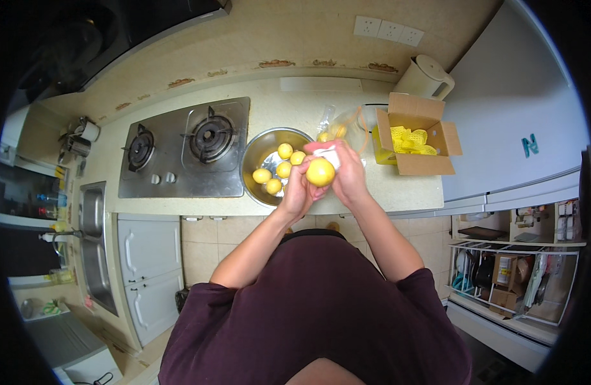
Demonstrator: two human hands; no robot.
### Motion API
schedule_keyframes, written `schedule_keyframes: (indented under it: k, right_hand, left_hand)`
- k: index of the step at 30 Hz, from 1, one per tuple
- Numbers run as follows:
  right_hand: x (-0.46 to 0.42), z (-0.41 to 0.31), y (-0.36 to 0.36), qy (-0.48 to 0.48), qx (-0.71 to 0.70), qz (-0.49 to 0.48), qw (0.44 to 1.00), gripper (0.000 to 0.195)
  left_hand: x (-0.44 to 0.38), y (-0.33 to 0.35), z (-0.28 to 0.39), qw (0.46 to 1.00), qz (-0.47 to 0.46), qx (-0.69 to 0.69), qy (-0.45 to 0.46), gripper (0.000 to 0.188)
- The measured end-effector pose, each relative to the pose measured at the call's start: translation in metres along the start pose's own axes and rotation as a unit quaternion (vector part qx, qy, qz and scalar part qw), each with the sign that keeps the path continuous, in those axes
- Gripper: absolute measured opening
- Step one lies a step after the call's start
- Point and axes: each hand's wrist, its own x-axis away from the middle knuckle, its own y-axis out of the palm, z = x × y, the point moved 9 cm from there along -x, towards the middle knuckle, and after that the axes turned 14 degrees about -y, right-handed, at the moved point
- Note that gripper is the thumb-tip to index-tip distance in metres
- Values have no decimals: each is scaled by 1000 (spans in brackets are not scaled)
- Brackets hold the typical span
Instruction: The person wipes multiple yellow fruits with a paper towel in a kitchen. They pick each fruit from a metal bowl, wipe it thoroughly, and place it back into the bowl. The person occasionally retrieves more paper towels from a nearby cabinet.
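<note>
A yellow lemon [320, 172] is held up between my two hands, over the counter's front part and beside the bowl's right rim. My left hand [297, 192] grips it from the left and below. In my right hand [349, 173] is a crumpled white cloth or tissue [330, 155], pressed against the lemon's upper side. The stainless steel bowl [249, 161] stands to the left with several lemons [283, 169] inside; my left hand hides part of its right side. Behind my hands, more yellow fruit [337, 131] lies in a clear plastic bag [355, 122].
An open cardboard box [425, 167] holding yellow foam nets [411, 140] stands to the right. Behind it is an electric kettle [425, 77], near a pale refrigerator [507, 115]. A two-burner gas stove [180, 166] adjoins the bowl. A double sink [95, 250] is farther left.
</note>
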Motion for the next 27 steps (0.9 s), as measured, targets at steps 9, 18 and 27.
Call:
schedule_keyframes:
  k: [9, 18, 27]
  right_hand:
    - [6, -59, -106, -49, 41, 90, 994, 27]
    - [26, -71, -42, -144, 532, -140, 823, 55]
    - [-83, 7, -107, 64, 755, -204, 620, 62]
  left_hand:
    - [-17, -13, -20, 994, 37, -102, -32, 34]
    - [-52, 15, -19, 965, 86, -238, -66, 45]
    - [-59, -17, -6, 629, 310, -713, 6, 71]
